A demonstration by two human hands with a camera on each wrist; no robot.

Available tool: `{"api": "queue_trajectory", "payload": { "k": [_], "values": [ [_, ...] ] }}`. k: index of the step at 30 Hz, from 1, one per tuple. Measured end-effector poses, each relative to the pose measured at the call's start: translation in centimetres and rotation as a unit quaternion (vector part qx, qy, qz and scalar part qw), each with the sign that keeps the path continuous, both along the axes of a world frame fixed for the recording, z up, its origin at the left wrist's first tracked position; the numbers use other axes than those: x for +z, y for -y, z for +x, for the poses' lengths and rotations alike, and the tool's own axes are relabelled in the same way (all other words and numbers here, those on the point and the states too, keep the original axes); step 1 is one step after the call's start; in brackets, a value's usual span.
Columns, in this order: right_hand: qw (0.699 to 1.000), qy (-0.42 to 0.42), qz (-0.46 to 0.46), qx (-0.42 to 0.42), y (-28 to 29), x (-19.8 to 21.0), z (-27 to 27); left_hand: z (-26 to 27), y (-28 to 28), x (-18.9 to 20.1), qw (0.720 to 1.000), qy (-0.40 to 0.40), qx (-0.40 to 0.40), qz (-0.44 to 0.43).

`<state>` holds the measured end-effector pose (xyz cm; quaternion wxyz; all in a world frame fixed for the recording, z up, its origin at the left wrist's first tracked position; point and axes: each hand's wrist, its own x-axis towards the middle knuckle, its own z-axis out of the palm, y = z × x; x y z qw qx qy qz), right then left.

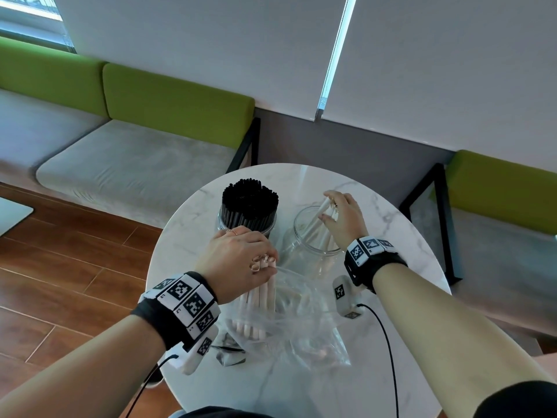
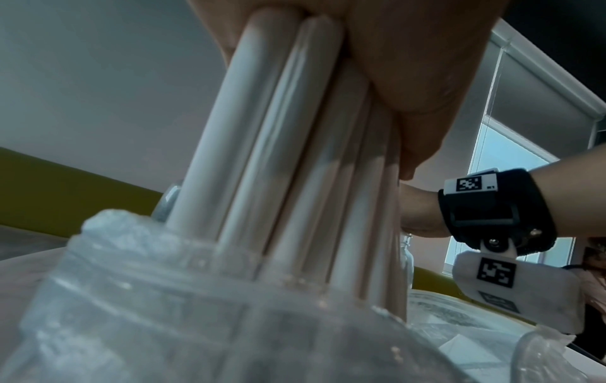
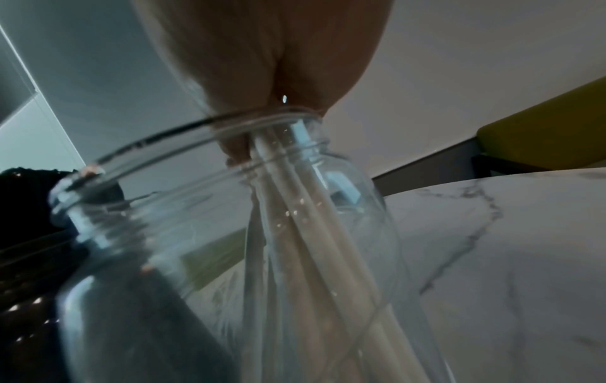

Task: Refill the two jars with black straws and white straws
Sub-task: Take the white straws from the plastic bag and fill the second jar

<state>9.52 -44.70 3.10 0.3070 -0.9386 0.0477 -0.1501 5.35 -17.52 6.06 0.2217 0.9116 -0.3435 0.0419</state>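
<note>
White straws [image 1: 320, 220] are being lowered by the grasping right hand [image 1: 345, 220] into the nearly empty right jar [image 1: 313, 236], the left jar [image 1: 247, 221] is already packed with black straws [image 1: 249, 199], and another bundle [image 1: 261, 292] is clutched by the left hand [image 1: 241, 256] over the near plastic bag [image 1: 301, 327].

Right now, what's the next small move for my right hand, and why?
Probably let go: the right hand holds a few white straws already standing inside the clear jar, while the left hand grips the next bunch in the plastic bag.
</note>
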Motion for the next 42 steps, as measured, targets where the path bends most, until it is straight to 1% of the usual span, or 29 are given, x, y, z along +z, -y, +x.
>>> {"api": "queue_trajectory", "payload": {
  "k": [1,4,6,8,10,11,15,20,26,30,34,36,38,40,42],
  "values": [
    [1.000,0.003,-0.001,0.001,0.0,0.1,0.0,0.0,0.0,0.0,1.000,-0.002,0.000,0.002],
    [0.998,0.067,0.000,-0.009,-0.3,0.7,-0.2,0.0,0.0,0.1,1.000,-0.005,0.001,0.013],
    [0.996,0.089,-0.006,-0.013,-0.5,0.9,-0.2,0.0,0.0,0.1,1.000,-0.005,0.002,0.014],
    [0.998,0.060,-0.007,-0.014,-0.6,0.7,-0.1,0.0,0.0,0.1,1.000,-0.005,0.002,0.012],
    [0.999,0.022,0.006,-0.024,-0.6,0.3,0.0,0.0,0.0,0.1,1.000,-0.007,0.000,0.014],
    [0.999,0.016,0.015,-0.029,-0.6,0.1,0.1,0.0,0.0,0.1,1.000,-0.007,0.000,0.015],
    [0.998,0.036,0.055,-0.022,-0.7,0.1,0.1,0.0,-0.1,0.0,1.000,-0.006,0.001,0.009],
    [0.996,0.075,0.049,-0.029,-0.6,0.7,0.4,0.0,-0.1,0.1,1.000,-0.006,0.001,0.008],
    [0.999,0.005,0.046,-0.026,-0.2,-0.1,0.5,0.1,0.0,0.1,1.000,-0.007,0.000,0.011],
    [0.997,0.011,0.062,-0.034,0.0,-0.2,0.2,0.1,0.0,0.0,1.000,-0.006,0.002,0.007],
    [0.998,-0.004,0.061,-0.028,0.1,0.1,-0.5,0.1,0.0,-0.1,1.000,-0.005,0.003,0.006],
    [0.999,-0.013,0.041,-0.028,0.0,0.6,-0.8,0.2,0.0,-0.1,1.000,-0.003,0.002,0.009],
    [1.000,-0.008,-0.011,-0.022,-0.4,1.4,-1.1,0.2,0.0,0.0,1.000,-0.002,0.000,0.009],
    [0.998,0.021,-0.057,0.028,-1.3,2.3,-1.7,0.1,0.0,0.0,1.000,-0.001,-0.001,0.008],
    [0.987,0.033,-0.123,0.099,-2.5,3.0,-2.2,0.1,0.0,0.0,1.000,-0.003,0.000,0.011]
  ]
}}
